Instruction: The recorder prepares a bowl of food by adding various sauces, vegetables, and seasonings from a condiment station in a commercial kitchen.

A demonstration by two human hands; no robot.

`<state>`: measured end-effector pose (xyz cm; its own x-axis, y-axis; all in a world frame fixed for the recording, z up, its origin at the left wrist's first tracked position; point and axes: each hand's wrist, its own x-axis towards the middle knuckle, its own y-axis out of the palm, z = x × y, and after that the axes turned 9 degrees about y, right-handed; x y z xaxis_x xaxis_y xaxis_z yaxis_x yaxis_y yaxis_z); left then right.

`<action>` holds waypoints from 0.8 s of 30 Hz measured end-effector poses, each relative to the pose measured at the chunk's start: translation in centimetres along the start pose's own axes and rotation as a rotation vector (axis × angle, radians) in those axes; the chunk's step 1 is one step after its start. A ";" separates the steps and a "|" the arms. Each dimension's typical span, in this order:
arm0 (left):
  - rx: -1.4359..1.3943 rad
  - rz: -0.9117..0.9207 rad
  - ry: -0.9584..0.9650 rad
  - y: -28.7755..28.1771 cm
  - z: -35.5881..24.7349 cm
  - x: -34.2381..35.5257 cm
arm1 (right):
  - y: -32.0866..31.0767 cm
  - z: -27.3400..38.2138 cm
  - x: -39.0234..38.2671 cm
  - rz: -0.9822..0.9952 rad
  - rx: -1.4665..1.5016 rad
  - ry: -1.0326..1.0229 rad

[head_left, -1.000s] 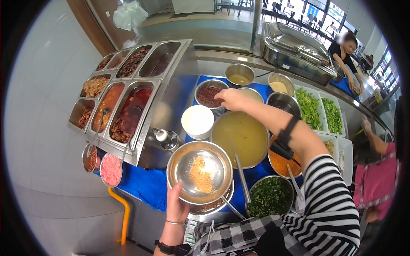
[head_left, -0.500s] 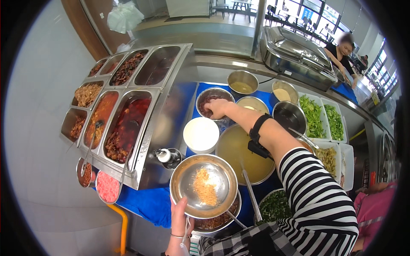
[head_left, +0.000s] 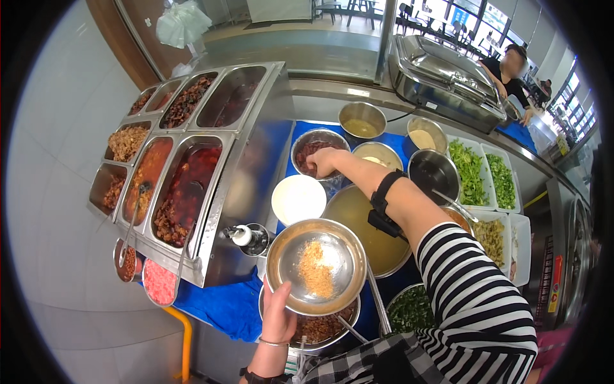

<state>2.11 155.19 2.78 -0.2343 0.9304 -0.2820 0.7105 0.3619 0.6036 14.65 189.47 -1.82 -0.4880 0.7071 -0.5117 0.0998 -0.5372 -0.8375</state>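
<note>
My left hand [head_left: 280,313] grips a shallow steel bowl [head_left: 342,262] holding a patch of pale orange crumbs. Below it sits a pan of brown food [head_left: 320,329]. My right hand [head_left: 322,160] reaches into a small steel bowl of dark red pieces [head_left: 307,147], its fingertips down among them and partly hidden. Just in front of that bowl is a stack of white round dishes [head_left: 297,198]. Under my right forearm lies a large pot of yellow broth [head_left: 368,246], and beside the white dishes stands a pump bottle [head_left: 243,237].
Trays of cooked toppings [head_left: 192,185] fill a raised steel rack on the left. Greens in plastic tubs [head_left: 470,179] are at right, behind a dark pot [head_left: 430,176]. A covered chafing dish [head_left: 441,73] borders the back rail; a co-worker [head_left: 505,80] works beyond it.
My left hand has shifted the steel bowl rightward. My right hand has dipped deeper into the small bowl. The pink-clad person at right has mostly moved out of view.
</note>
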 end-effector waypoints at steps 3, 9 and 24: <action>0.013 0.025 0.008 0.5 0.0 0.4 | 0.0 -0.3 -0.1 -0.010 0.100 0.032; 0.029 0.054 0.072 2.3 0.0 1.8 | 0.3 -4.1 1.2 -0.022 0.612 0.098; 0.045 0.019 0.053 5.6 1.4 5.0 | -6.7 3.5 -14.7 0.248 0.604 -0.347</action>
<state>5.84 161.80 3.64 -0.2551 0.9392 -0.2300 0.7441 0.3426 0.5736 18.13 181.07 11.92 -0.7696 0.3998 -0.4979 -0.2033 -0.8925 -0.4025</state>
